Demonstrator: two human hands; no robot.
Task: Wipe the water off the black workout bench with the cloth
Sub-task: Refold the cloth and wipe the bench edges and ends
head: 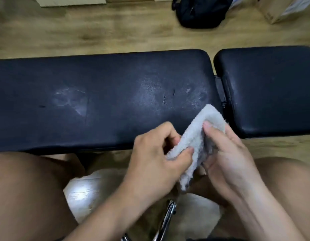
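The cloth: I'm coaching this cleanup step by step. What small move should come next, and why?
Probably lower the cloth onto the wet sheen just beyond it on the bench and start wiping. The left hand and right hand both hold the cloth bunched at the near edge, and droplets glisten there.

Left hand (157, 153), right hand (229, 153), both curled

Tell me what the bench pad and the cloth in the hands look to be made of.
The bench pad looks like black vinyl or faux leather over padding: smooth, faintly grained sheen, pale wet smears, small nicks. The cloth looks like white terry or fleece: nubby pile, soft folds. The left hand and right hand both grip it.
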